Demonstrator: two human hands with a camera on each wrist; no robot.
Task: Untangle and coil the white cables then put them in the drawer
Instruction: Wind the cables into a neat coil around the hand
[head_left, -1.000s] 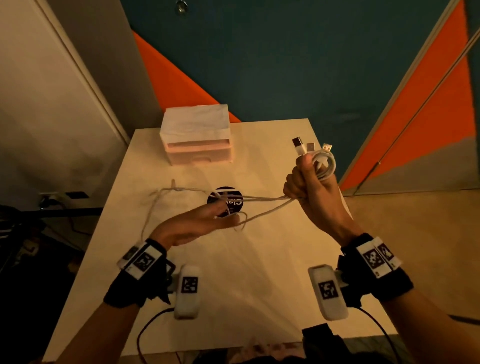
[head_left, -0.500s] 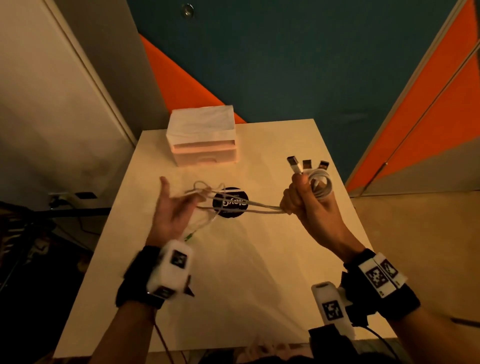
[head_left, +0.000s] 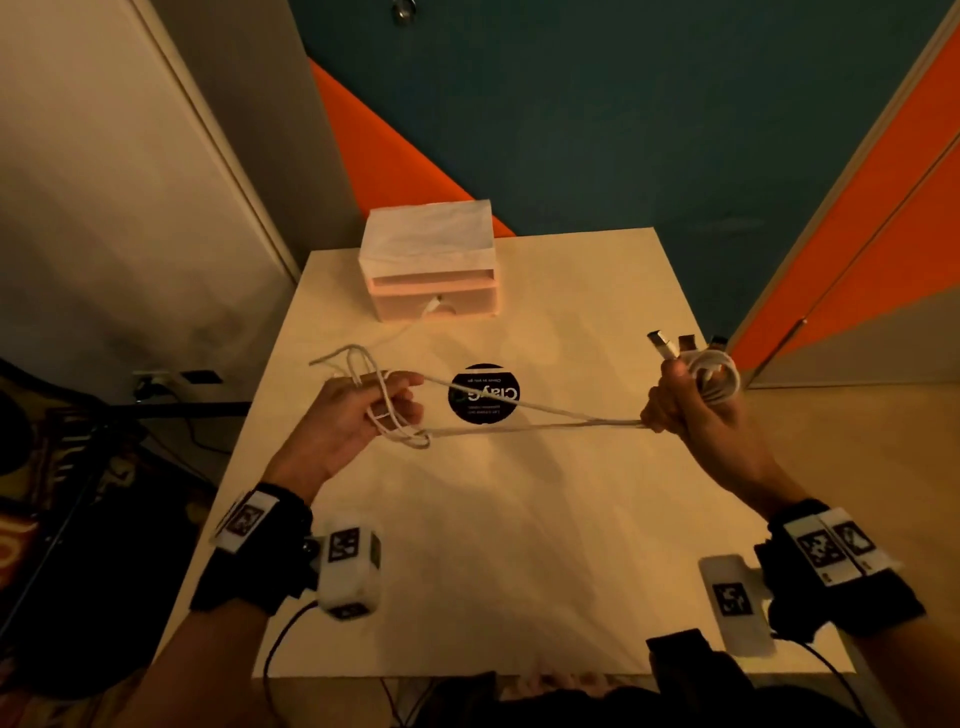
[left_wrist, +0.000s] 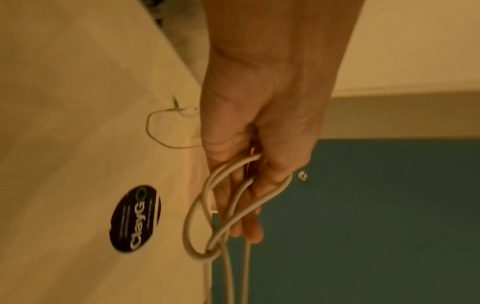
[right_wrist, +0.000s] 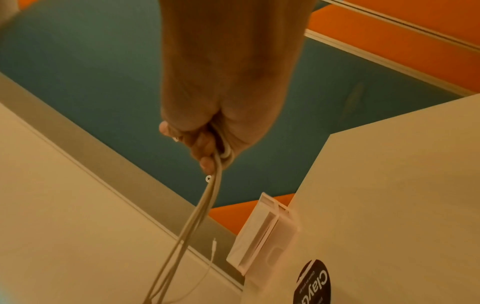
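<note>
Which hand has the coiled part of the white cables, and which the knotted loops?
The right hand grips the neat coil, plugs sticking up above the fist. The left hand holds the loose knotted loops; straight strands stretch between them above the table.

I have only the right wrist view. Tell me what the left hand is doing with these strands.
Observer: The left hand holds the white cables, loops wound round its fingers.
Operator: Report any knot.
Observer: One strand loops round the others just below the fingertips, at a tangle.
Operator: Now tell me what sticks out above my fist.
Observer: The right hand grips a coiled bundle; three plugs stand above it.
</note>
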